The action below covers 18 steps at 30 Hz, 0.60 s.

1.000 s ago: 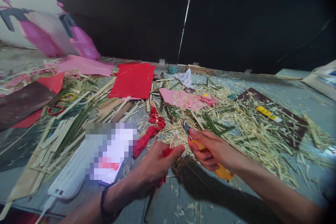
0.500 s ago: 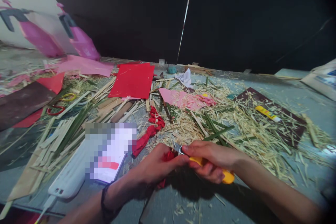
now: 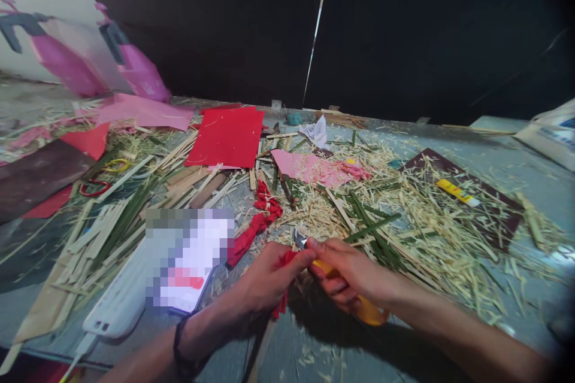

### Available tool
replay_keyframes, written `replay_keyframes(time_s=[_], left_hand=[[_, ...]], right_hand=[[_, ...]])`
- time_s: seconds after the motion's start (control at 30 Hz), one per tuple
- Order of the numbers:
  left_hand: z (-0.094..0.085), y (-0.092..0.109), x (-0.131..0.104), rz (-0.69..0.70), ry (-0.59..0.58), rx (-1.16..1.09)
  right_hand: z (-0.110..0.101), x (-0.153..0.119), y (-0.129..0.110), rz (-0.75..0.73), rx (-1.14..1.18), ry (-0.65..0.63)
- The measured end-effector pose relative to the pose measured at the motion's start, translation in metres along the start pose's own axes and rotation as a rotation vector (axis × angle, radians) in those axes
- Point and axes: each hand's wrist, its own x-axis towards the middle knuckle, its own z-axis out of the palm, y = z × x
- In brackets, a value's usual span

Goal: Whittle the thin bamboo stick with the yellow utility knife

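Observation:
My right hand [image 3: 345, 269] is wrapped round a yellow-handled cutter [image 3: 371, 312], its short metal blade [image 3: 299, 239] pointing up and left past my thumb. Beside it, my left hand [image 3: 274, 275] pinches a bundle of red crumpled material [image 3: 281, 306], whose lower end hangs below the fingers. The blade is close to the left fingertips, and whether it touches the bundle is hard to tell. A thin stick [image 3: 263, 344] runs down below the left hand. Another twisted red piece [image 3: 256, 227] lies just beyond the hands.
Wood shavings [image 3: 422, 239] and bamboo strips [image 3: 105, 227] cover much of the floor. A phone [image 3: 197, 263] and white power strip [image 3: 117, 299] lie left. Red paper [image 3: 227, 137], pink paper [image 3: 309, 167], a glue tube [image 3: 458, 192] and pink spray bottles [image 3: 141, 72] are farther back.
The cutter's handle end has swung down and left, and its blade has shifted slightly up and left. My right hand has moved a little left; my left hand still grips the red material.

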Motion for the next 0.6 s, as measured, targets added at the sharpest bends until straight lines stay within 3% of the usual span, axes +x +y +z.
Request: replay_keyframes(time_s=[0.2, 0.43, 0.5, 0.6], left_hand=[[0.002, 0.006, -0.003, 0.011, 0.061, 0.042], [0.003, -0.001, 0.0, -0.023, 0.017, -0.09], [0.001, -0.001, 0.0, -0.025, -0.012, -0.146], [-0.006, 0.004, -0.001, 0.005, -0.08, -0.148]], right_hand=[[0.012, 0.0, 0.005, -0.06, 0.013, 0.102], [0.012, 0.006, 0.01, -0.079, 0.032, 0.162], [0.005, 0.006, 0.007, -0.033, 0.077, 0.07], [-0.011, 0.006, 0.0, 0.055, 0.177, -0.222]])
